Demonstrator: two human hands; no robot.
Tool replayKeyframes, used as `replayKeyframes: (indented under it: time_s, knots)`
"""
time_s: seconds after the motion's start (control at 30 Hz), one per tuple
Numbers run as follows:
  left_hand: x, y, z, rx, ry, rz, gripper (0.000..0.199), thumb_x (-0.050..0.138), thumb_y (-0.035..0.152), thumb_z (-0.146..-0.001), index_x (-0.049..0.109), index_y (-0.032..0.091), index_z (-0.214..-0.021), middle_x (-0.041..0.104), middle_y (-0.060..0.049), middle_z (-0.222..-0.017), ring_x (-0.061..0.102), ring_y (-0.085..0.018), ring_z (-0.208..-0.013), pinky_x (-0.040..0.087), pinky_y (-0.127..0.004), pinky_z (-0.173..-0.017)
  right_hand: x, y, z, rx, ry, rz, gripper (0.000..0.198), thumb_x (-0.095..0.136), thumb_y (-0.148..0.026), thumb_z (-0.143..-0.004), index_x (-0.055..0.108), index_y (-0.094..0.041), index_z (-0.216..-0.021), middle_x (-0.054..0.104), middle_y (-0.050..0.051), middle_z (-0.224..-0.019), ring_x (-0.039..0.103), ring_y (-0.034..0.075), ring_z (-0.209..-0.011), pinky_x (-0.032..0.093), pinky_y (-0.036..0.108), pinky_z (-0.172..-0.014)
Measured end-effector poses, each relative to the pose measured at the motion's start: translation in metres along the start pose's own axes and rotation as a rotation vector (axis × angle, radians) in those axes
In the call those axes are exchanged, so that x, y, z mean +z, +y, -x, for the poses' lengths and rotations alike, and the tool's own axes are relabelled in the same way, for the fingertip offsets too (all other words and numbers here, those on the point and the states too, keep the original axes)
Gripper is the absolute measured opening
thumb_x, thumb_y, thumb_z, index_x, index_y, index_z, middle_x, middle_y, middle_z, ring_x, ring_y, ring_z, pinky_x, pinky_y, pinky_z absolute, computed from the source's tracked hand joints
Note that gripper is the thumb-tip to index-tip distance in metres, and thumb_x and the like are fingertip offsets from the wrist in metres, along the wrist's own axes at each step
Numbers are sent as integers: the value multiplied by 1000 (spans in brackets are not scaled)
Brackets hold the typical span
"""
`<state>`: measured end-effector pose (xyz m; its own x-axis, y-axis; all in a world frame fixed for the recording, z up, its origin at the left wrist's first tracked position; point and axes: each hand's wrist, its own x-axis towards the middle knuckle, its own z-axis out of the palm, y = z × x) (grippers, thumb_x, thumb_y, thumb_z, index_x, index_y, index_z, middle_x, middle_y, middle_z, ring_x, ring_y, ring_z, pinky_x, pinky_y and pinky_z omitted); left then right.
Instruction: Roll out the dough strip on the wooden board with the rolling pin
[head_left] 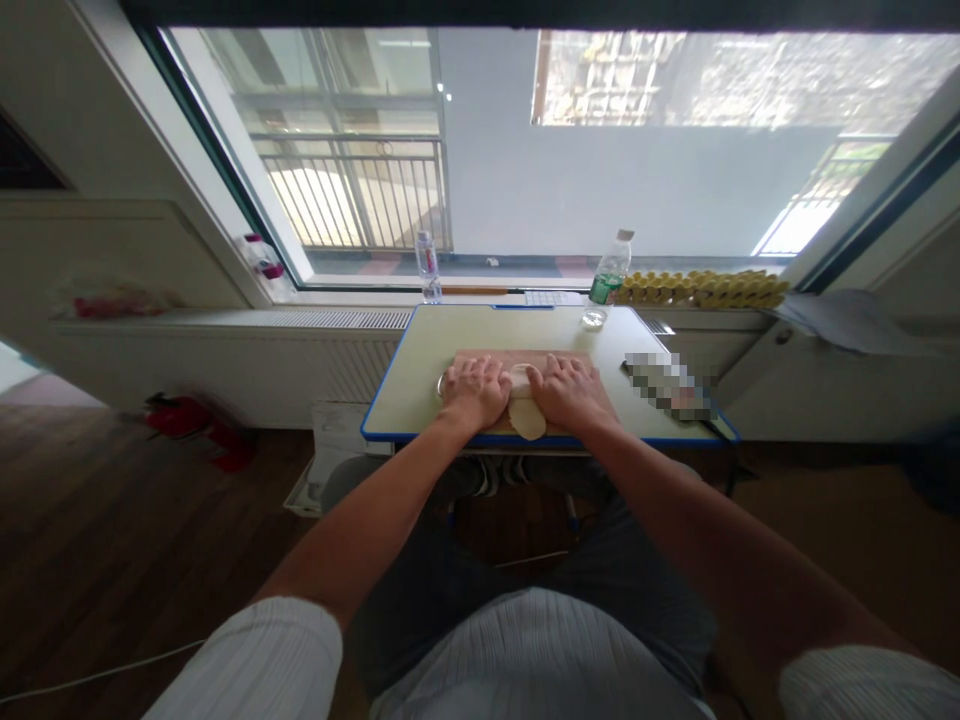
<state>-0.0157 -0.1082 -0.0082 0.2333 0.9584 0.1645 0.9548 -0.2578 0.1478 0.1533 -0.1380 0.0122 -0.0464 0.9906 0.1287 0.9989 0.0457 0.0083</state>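
A flat piece of pale dough (527,420) lies on a wooden board (517,356) at the front of the small table. Across the dough runs a light wooden rolling pin (520,384), of which only the short middle part shows between my thumbs. My left hand (476,388) bears down on the pin's left part, fingers bent over it and pointing forward. On the right part presses my right hand (571,390) in the same way. A thin round rim (441,384) peeks out left of my left hand; what it belongs to is hidden.
The pale table (405,370) has a blue edge. A green-labelled bottle (606,282) stands at its back right, with a pixelated object (671,385) nearer on the right. Another bottle (427,265) is on the windowsill. A red fire extinguisher (199,428) lies on the floor at left.
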Motion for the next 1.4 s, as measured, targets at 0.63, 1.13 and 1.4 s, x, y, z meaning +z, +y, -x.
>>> replayKeyframes:
  time_s: [0.63,1.13,1.4]
  knots:
    - [16,4,69,104,231,-21,61,30,49,-115,46,26,-169,52,-9,-170,42,-31,-162,23,-64,-135,44,0,54,95,203,-81,75,24,-54,-114,43,-4,-167,43,22,-173,34,40,-161,19,66,-130]
    - [12,-2,13,75,85,19,62,25,53,-115,57,23,-159,58,-7,-166,48,-28,-157,36,-55,-128,14,1,9,45,98,-53,68,23,-53,-116,60,-11,-153,58,20,-161,43,42,-151,30,64,-123]
    - [10,-3,-2,49,29,33,62,26,52,-113,59,24,-158,57,-7,-167,49,-30,-156,33,-57,-130,11,6,-2,-9,80,-16,60,24,-54,-116,68,-20,-140,67,19,-149,50,37,-140,34,57,-117]
